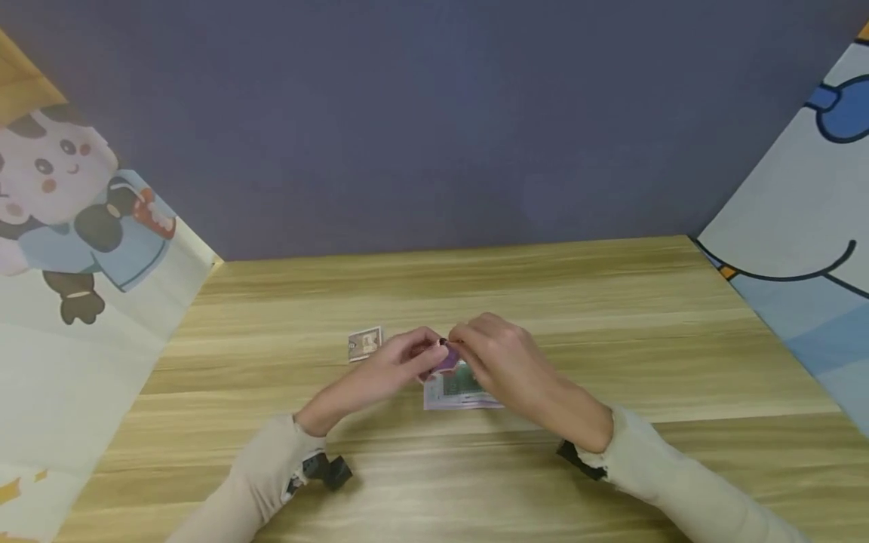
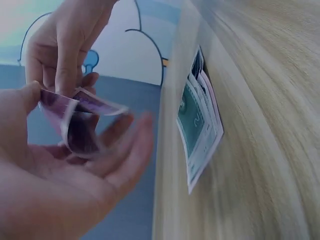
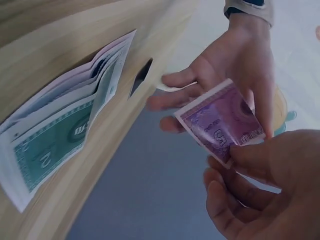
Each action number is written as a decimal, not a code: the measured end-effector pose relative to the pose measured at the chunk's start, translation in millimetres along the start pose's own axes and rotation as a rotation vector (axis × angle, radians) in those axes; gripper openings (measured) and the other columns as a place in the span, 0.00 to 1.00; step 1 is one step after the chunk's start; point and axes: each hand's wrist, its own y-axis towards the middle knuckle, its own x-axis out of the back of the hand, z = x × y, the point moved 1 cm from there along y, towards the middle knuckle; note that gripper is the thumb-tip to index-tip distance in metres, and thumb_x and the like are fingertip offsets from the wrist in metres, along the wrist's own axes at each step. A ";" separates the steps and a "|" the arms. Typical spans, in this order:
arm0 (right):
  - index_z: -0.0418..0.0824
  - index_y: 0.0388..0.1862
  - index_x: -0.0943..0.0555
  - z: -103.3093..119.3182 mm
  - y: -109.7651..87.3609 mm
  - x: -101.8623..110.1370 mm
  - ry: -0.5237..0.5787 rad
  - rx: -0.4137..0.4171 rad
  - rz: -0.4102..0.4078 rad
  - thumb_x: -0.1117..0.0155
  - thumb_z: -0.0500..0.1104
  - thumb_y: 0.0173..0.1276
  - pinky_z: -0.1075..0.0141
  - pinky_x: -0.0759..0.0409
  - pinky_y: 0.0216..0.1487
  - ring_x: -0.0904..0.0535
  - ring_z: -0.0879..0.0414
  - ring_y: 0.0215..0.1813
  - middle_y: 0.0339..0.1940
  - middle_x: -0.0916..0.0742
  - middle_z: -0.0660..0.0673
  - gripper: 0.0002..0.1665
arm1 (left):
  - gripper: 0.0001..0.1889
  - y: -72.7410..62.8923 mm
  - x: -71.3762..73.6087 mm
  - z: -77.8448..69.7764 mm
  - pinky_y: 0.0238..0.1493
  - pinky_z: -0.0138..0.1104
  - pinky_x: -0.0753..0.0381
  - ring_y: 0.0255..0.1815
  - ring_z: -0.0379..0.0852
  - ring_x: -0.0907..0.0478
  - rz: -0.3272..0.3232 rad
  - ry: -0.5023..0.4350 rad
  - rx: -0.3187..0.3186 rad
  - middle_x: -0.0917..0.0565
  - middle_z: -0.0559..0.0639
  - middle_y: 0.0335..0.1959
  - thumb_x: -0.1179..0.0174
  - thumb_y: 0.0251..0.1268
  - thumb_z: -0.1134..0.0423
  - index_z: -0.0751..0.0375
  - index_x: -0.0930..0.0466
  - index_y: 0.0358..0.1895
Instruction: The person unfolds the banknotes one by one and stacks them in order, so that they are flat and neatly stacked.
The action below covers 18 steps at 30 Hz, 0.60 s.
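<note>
Both hands hold a purple banknote (image 1: 446,357) above the table. The number 5 shows on the purple banknote (image 3: 217,131) in the right wrist view. My left hand (image 1: 400,354) pinches one edge with its thumb, its other fingers spread and blurred below. With thumb and fingers, my right hand (image 1: 509,366) grips the opposite side. In the left wrist view the purple banknote (image 2: 60,107) looks bent, part of it blurred. Under the hands lies a loose stack of banknotes (image 3: 55,140), a green one marked 2 on top; the right hand partly hides it in the head view.
A small brown banknote (image 1: 364,344) lies on the wooden table (image 1: 271,302), left of the stack. A dark blue panel (image 1: 434,136) rises behind the table. Cartoon-printed walls (image 1: 781,226) stand at both sides.
</note>
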 end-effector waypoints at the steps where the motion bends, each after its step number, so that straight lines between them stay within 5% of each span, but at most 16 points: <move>1: 0.40 0.38 0.15 -2.0 -1.4 1.5 0.008 -0.009 0.007 0.31 0.35 0.66 0.68 0.18 0.35 0.18 0.56 0.38 0.34 0.13 0.47 0.03 | 0.19 0.5 -0.7 -0.7 0.50 0.51 0.18 0.48 0.63 0.19 -0.030 0.034 0.000 0.19 0.64 0.47 0.50 0.79 0.52 0.66 0.28 0.56; 8: 0.42 0.39 0.14 -21.5 -11.2 16.9 0.172 -0.171 0.094 0.32 0.37 0.68 0.72 0.26 0.27 0.28 0.64 0.30 0.30 0.18 0.54 0.02 | 0.13 -0.9 4.9 -1.0 0.48 0.47 0.16 0.44 0.49 0.17 -0.231 0.096 0.010 0.17 0.57 0.42 0.41 0.73 0.59 0.63 0.30 0.51; 15: 0.42 0.37 0.13 -43.2 -17.5 27.9 0.264 -0.274 0.158 0.31 0.36 0.67 0.70 0.25 0.25 0.28 0.63 0.26 0.27 0.18 0.55 0.03 | 0.11 4.0 8.1 3.0 0.39 0.51 0.15 0.33 0.48 0.16 -0.223 0.122 -0.009 0.15 0.59 0.34 0.39 0.67 0.72 0.70 0.26 0.49; 18: 0.43 0.36 0.13 -50.5 -19.0 30.2 0.261 -0.290 0.197 0.31 0.36 0.66 0.70 0.23 0.25 0.26 0.63 0.25 0.26 0.18 0.56 0.03 | 0.09 9.7 4.4 2.8 0.31 0.44 0.15 0.28 0.48 0.18 -0.221 0.184 -0.025 0.16 0.58 0.30 0.38 0.65 0.72 0.68 0.24 0.46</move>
